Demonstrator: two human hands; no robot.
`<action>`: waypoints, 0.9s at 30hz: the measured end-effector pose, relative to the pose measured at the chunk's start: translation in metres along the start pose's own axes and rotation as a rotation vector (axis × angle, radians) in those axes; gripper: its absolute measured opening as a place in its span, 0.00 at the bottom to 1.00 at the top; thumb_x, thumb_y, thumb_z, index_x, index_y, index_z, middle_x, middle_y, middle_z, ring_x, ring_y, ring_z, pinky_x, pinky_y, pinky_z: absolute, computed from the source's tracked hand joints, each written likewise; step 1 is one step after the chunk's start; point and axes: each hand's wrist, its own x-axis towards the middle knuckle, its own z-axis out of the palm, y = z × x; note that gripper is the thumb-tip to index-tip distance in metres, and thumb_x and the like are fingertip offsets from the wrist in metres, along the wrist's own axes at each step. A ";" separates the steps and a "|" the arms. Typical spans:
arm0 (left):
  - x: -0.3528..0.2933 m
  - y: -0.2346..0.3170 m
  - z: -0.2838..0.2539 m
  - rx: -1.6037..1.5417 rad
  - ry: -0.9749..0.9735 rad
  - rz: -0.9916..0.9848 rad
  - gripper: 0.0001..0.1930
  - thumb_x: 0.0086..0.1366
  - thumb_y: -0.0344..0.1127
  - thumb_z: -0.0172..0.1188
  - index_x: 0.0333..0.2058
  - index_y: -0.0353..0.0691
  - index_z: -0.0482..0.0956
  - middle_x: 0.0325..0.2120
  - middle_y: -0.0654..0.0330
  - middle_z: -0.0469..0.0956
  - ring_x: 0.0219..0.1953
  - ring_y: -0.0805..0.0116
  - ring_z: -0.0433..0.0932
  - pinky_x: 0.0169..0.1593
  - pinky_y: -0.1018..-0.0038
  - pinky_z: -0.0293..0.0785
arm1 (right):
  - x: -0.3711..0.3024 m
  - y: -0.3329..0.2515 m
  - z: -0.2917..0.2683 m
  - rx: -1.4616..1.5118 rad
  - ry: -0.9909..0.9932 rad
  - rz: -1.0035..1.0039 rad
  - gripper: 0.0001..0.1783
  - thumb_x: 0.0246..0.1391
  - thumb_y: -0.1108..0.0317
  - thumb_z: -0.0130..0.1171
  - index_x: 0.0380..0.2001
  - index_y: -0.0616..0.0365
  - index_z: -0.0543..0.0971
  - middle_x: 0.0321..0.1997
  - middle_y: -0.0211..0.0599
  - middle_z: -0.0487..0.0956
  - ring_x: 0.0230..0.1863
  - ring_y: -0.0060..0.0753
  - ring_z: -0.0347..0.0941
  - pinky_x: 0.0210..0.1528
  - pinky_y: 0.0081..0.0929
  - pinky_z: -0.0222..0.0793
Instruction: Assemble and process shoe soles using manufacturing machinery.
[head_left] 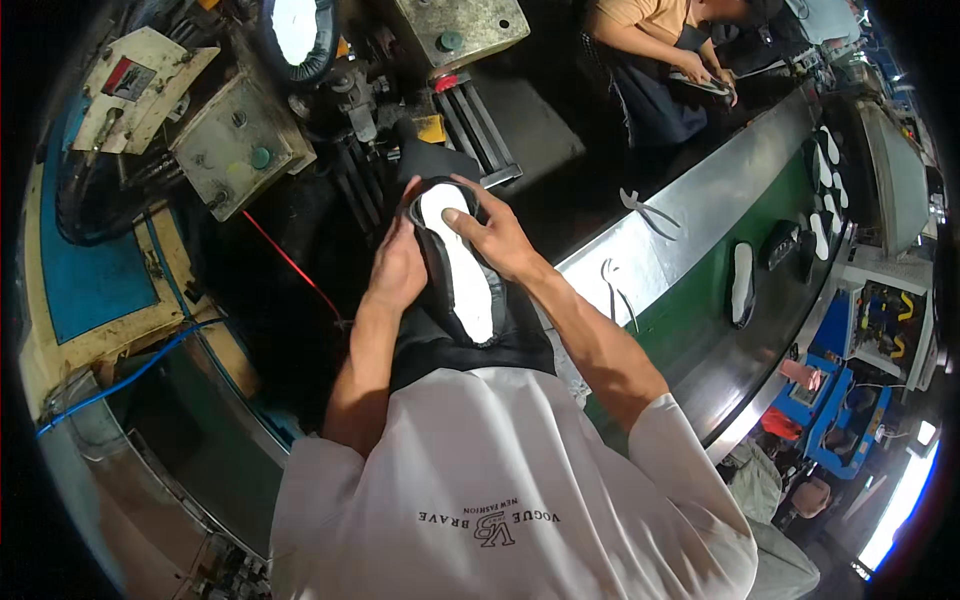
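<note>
A black shoe upper (pixel 465 280) lies sole side up over my lap, its long white insole facing me. My left hand (pixel 398 265) is wrapped along its left side near the far end. From the right, my right hand (pixel 497 235) grips the same end, its thumb pressed on the white insole and the fingers around the outer edge. The underside of the upper, against my dark trousers, is hidden.
Lasting pincers (pixel 650 213) and a second pair of pincers (pixel 612 290) lie on the metal ledge to my right. Beyond runs a green conveyor belt (pixel 690 300) carrying several shoe uppers (pixel 742 285). Machine boxes (pixel 240 145) stand ahead left. A co-worker (pixel 650 60) works at the far right.
</note>
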 end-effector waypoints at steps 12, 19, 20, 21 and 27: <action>0.003 -0.018 0.023 0.974 0.302 0.248 0.30 0.87 0.49 0.41 0.77 0.35 0.62 0.69 0.43 0.73 0.71 0.48 0.72 0.73 0.59 0.66 | 0.004 0.012 0.011 -0.276 0.160 -0.160 0.40 0.71 0.54 0.66 0.74 0.71 0.68 0.59 0.59 0.84 0.58 0.42 0.81 0.62 0.36 0.76; 0.007 0.003 0.028 0.637 0.153 -0.011 0.27 0.85 0.40 0.48 0.77 0.42 0.61 0.71 0.55 0.67 0.72 0.62 0.64 0.76 0.66 0.59 | -0.002 0.009 0.003 -0.130 0.068 -0.022 0.43 0.72 0.51 0.65 0.78 0.65 0.64 0.67 0.52 0.80 0.66 0.42 0.77 0.69 0.36 0.70; 0.008 0.002 0.023 0.638 0.155 -0.014 0.27 0.85 0.40 0.48 0.77 0.42 0.61 0.71 0.55 0.67 0.72 0.62 0.64 0.76 0.66 0.59 | -0.006 0.009 -0.002 -0.128 0.066 -0.020 0.43 0.72 0.51 0.65 0.78 0.65 0.64 0.67 0.52 0.80 0.66 0.42 0.77 0.69 0.36 0.70; 0.008 0.001 0.019 0.548 0.109 -0.002 0.27 0.85 0.39 0.49 0.77 0.42 0.62 0.71 0.56 0.68 0.72 0.63 0.65 0.76 0.66 0.59 | -0.009 0.009 -0.006 0.171 0.000 0.027 0.44 0.72 0.48 0.63 0.80 0.63 0.63 0.73 0.50 0.75 0.71 0.42 0.71 0.74 0.37 0.64; 0.011 0.002 0.016 0.403 -0.015 0.013 0.28 0.85 0.41 0.51 0.77 0.41 0.62 0.70 0.57 0.68 0.71 0.64 0.66 0.76 0.67 0.58 | -0.006 0.004 -0.010 0.662 -0.032 0.190 0.39 0.80 0.43 0.49 0.81 0.57 0.62 0.80 0.44 0.66 0.79 0.40 0.62 0.82 0.37 0.54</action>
